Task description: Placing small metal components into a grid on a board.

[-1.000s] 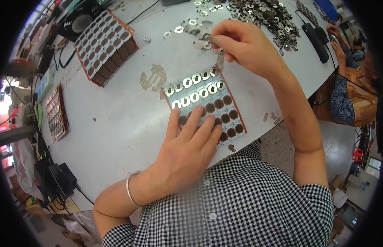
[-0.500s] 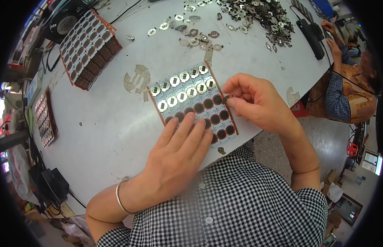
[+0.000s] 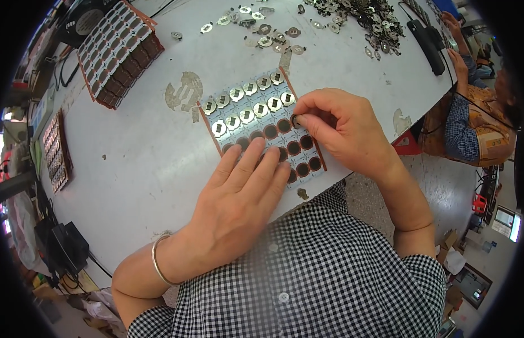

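Observation:
A light-blue circuit board panel (image 3: pixel 251 127) with reddish-brown side strips lies before me. Its two far rows carry shiny round metal clips (image 3: pixel 246 115); the nearer rows show dark round pads (image 3: pixel 271 132). My left hand (image 3: pixel 242 188) rests flat on the near left part, fingers spread, covering several pads. At the panel's right edge, my right hand (image 3: pixel 342 127) pinches a small metal clip (image 3: pixel 296 120) between thumb and forefinger, over the right end of the third row. The fingertips hide most of that clip.
Loose metal clips (image 3: pixel 264 41) lie scattered beyond the panel, with a large pile (image 3: pixel 374 25) at the far right. A stack of similar panels (image 3: pixel 118 53) stands far left; another bundle (image 3: pixel 58 152) lies nearer. A black power strip (image 3: pixel 425 48) and a co-worker (image 3: pixel 470 124) are at right.
My right hand has moved left from beside the panel's edge onto the third row's right end, bringing the clip there. My left hand stays flat on the panel. The view has shifted slightly.

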